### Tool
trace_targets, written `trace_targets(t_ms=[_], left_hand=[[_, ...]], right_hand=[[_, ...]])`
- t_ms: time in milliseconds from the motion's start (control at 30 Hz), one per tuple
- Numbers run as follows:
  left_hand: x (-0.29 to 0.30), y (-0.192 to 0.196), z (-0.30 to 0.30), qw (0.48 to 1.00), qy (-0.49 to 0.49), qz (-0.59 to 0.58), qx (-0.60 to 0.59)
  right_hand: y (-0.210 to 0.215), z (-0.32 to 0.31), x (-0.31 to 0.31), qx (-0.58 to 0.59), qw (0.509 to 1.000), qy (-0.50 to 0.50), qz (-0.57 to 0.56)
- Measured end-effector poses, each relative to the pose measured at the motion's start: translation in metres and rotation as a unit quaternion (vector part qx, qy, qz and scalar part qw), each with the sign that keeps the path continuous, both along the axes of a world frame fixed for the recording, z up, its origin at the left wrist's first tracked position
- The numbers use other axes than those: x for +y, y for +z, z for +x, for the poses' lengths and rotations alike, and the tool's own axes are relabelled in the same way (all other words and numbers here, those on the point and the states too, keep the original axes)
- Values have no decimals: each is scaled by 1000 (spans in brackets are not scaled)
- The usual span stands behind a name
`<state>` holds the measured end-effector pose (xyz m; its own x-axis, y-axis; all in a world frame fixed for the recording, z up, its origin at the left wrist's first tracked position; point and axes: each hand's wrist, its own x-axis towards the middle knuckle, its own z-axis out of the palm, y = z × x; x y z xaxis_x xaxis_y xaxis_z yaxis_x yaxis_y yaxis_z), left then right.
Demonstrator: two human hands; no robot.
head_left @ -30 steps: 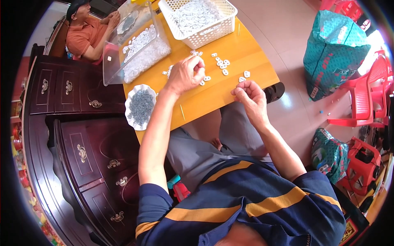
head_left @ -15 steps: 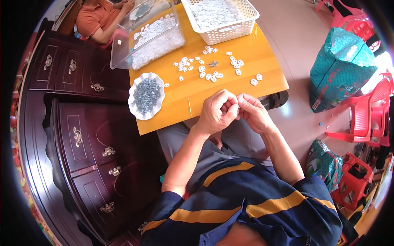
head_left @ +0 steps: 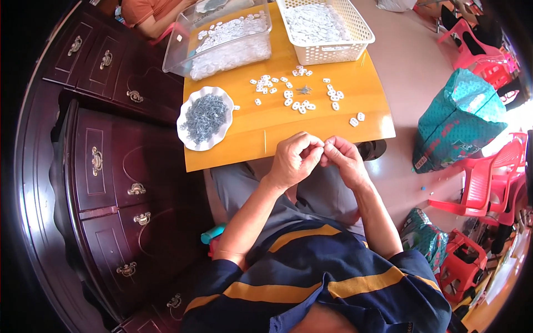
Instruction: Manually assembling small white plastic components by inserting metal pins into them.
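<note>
My left hand (head_left: 296,160) and my right hand (head_left: 344,161) meet over my lap, just off the near edge of the wooden table (head_left: 239,145). Both are closed, fingertips pinched together; whatever they hold is too small or hidden to make out. Beyond them lie several small white plastic pieces with dark holes (head_left: 302,107), in loose groups. Among these sits a little pile of grey metal pins or nails (head_left: 303,89). A scalloped white dish (head_left: 183,135) at the table's left holds a heap of similar metal pieces (head_left: 205,117).
At the back stand a clear plastic bin (head_left: 176,58) and a white perforated basket (head_left: 333,54), both full of white pieces. Dark wooden cabinets (head_left: 100,183) line the left. A teal bag (head_left: 455,125) and red chairs (head_left: 472,183) are at right. Another person's orange sleeve (head_left: 145,12) shows far left.
The view has shifted, so the table and its contents appear moved slightly. My hands stay together, fingertips pinched, with little change in their pose.
</note>
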<state>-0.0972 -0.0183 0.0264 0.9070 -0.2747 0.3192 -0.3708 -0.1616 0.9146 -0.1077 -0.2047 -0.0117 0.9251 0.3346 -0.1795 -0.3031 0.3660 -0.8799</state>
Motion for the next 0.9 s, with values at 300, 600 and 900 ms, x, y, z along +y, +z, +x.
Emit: trace_targets(t_ms=[300, 600, 900], left_hand=[[9, -21, -9, 997, 66, 40, -3], [14, -27, -14, 998, 65, 18, -19], [22, -34, -17, 993, 94, -56, 40]], right_hand=[[-8, -4, 14, -57, 995, -30, -76], [0, -4, 19, -75, 993, 5, -91], [12, 7, 34, -99, 985, 26, -137]])
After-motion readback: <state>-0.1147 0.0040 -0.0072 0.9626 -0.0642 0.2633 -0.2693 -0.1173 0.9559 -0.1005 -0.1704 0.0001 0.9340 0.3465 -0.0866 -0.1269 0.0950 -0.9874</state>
